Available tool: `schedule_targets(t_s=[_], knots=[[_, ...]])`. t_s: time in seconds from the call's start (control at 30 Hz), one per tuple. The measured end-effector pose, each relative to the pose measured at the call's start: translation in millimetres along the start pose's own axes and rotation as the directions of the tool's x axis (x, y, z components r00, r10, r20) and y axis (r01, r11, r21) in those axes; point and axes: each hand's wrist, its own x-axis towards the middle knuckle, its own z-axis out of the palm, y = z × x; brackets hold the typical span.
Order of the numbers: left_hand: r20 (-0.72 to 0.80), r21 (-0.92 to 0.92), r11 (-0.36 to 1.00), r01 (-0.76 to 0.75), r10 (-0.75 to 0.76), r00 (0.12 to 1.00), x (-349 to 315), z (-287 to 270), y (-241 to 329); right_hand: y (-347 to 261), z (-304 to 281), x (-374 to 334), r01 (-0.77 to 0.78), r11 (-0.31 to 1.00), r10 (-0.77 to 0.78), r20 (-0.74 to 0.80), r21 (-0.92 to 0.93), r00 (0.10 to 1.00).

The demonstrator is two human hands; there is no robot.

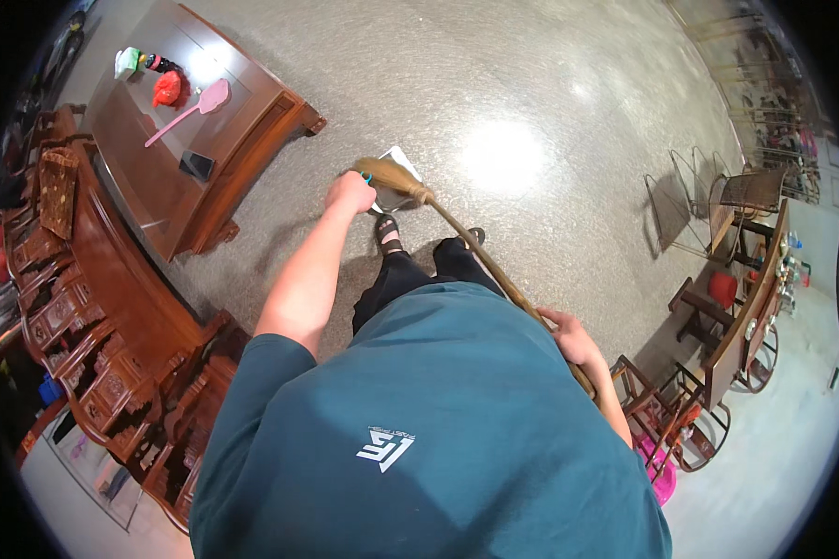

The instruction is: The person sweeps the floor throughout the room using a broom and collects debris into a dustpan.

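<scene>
A straw broom (466, 231) slants across in front of my body, its bristle head up by my left hand and its stick running down to the right past my hip. My right hand (573, 340) is closed round the upper part of that stick. My left hand (350, 194) is a fist beside the bristles, with a small blue-green handle end (365, 177) showing at it. Under the broom head, a white dustpan (399, 156) shows only by its edges; the bristles cover most of it. How the handle joins the dustpan is hidden.
At left stands a dark wooden table (126, 172) with a pink fly swatter (216, 96), a red bag (167, 88) and a phone (196, 166). Carved wooden chairs (112, 373) line the left. A folding chair (750, 191) and a long table (746, 326) stand at right.
</scene>
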Motion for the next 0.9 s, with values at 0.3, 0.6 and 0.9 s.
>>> schedule_targets(t_s=[0.3, 0.6, 0.9], knots=[[0.001, -0.034, 0.997, -0.063, 0.063, 0.998, 3, 15, -78, -16, 13, 10, -0.045, 0.981, 0.08, -0.184, 0.189, 0.98], [-0.031, -0.056, 0.991, -0.12, 0.118, 0.993, -7, 0, -124, -21, 39, 124, -0.003, 0.956, 0.099, -0.315, 0.292, 0.944], [-0.031, -0.034, 0.997, -0.072, 0.071, 0.997, -3, -14, -132, -39, 94, 95, -0.051, 0.998, 0.053, -0.085, 0.026, 0.995]])
